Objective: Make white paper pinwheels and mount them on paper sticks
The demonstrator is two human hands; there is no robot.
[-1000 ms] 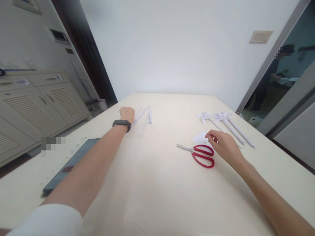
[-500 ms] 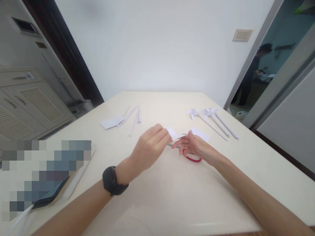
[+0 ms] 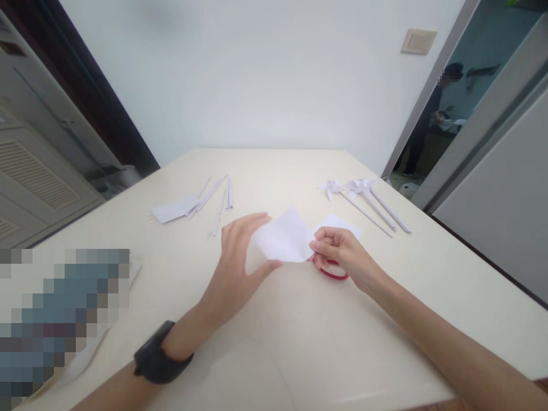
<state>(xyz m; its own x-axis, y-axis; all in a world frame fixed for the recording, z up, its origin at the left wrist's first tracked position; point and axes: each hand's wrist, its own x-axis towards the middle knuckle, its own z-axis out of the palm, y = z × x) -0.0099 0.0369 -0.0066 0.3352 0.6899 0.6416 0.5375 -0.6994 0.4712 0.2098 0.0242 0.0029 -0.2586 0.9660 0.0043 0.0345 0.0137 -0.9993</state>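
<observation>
A square white sheet of paper (image 3: 286, 237) is raised above the table, its right corner pinched between the thumb and fingers of my right hand (image 3: 336, 248). My left hand (image 3: 240, 257), with a black watch (image 3: 162, 355) on its wrist, is at the sheet's left side. Its thumb and fingers are spread apart and do not grip the paper. Beneath my right hand lies a pair of scissors with red handles (image 3: 335, 276), mostly covered. Behind that hand another white paper piece (image 3: 336, 221) rests on the table.
At the right, paper pinwheels (image 3: 359, 185) lie by rolled paper sticks (image 3: 389, 210). Left of centre are thin paper strips (image 3: 225, 197) and a paper stack (image 3: 173, 210). A blurred-out object (image 3: 60, 319) covers the near left. A person (image 3: 423, 123) stands beyond the doorway.
The paper sheet has come up off the table, held in my right hand. My left hand has moved left and its fingers have spread. The view has shifted slightly.
</observation>
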